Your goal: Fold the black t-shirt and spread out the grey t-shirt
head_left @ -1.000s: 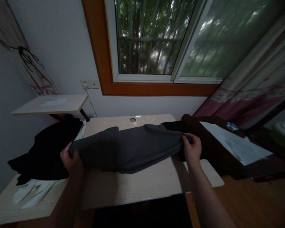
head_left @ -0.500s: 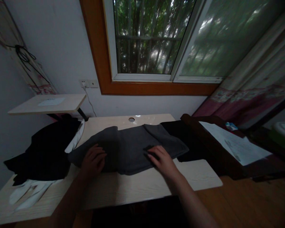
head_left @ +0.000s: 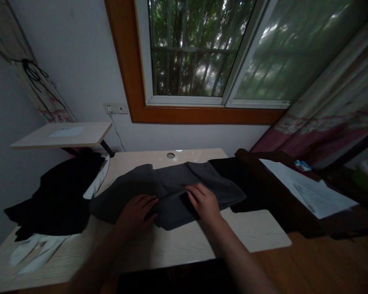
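Note:
A dark grey garment (head_left: 171,183) lies folded and spread across the pale desk, its exact kind not clear. My left hand (head_left: 139,210) rests on its lower middle with the fingers apart. On its right half sits my right hand (head_left: 203,200), fingers bent slightly and touching the fabric, with a crease running left from the fingertips. Beyond the garment's right end, a black cloth (head_left: 237,179) is partly covered by it.
A pile of black clothing (head_left: 58,192) with white pieces lies at the left, below a small raised shelf (head_left: 95,136). Papers (head_left: 303,188) rest on dark brown furniture at the right. The desk (head_left: 178,253) stands against the wall under a window.
My left hand has slid right toward the middle of the grey garment. The right hand has shifted slightly left, and a crease has appeared in the fabric between them.

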Demonstrator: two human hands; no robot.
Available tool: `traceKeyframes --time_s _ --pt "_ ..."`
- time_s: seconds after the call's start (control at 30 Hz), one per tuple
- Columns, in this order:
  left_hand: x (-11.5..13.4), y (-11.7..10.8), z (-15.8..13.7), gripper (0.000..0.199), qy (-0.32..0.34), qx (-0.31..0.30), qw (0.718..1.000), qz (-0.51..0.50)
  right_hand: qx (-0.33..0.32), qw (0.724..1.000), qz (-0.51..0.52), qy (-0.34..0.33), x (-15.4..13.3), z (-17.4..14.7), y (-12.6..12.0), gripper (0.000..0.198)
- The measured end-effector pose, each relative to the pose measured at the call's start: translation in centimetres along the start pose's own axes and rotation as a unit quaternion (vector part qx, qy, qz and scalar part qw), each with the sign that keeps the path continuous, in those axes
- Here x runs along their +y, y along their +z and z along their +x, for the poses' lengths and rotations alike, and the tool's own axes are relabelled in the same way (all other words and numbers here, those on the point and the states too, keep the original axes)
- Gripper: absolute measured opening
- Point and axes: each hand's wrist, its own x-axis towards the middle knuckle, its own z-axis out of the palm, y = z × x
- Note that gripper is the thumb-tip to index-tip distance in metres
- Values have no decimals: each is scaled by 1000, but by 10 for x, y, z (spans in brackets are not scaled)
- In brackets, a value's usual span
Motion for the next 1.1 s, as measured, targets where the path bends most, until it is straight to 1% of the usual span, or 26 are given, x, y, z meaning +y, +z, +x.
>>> traceKeyframes --time_s 0.1,0.2,0.3,0.37,0.47,0.53,0.57,0.63,0.7,0.73,0.77,0.87,0.93,1.0,1.1 --pt "-3 -5 10 44 -43 9 998 -34 76 997 -3 27 -7 19 -4 30" --pt "-10 -21 23 39 -125 24 989 -74 128 991 15 44 -16 35 -2 29" --pt "-17 -45 38 36 -210 60 968 -121 152 987 43 41 -25 46 7 27" --pt "-21 -62 49 35 -243 94 955 -143 148 987 52 25 -28 48 17 25" --pt "-28 -83 63 37 -274 124 940 -161 112 993 37 9 -29 45 33 21" --pt "-31 -92 71 37 -302 139 923 -192 59 998 24 -2 -27 41 43 16" --pt "-32 -95 75 37 -317 149 909 -225 26 999 19 -10 -26 40 48 16" --pt "-32 -98 82 39 -341 165 870 -316 -35 999 9 -29 -22 38 57 19" --pt "-32 -97 87 45 -347 178 830 -399 -69 997 -6 -38 -19 37 67 20" --pt "-32 -95 89 47 -346 186 816 -423 -76 996 -15 -36 -18 37 72 19" --pt "-32 -94 91 49 -344 193 809 -436 -78 996 -25 -30 -18 38 77 18" --pt "-32 -89 92 53 -333 204 803 -450 -73 995 -63 1 -19 46 89 20" --pt "-33 -87 92 52 -336 216 793 -460 -81 992 -95 19 -23 54 95 24" --pt "-33 -86 92 49 -351 228 776 -471 -102 986 -127 36 -27 65 98 27" --pt "-34 -85 93 45 -367 234 751 -497 -143 976 -159 51 -34 81 102 25"
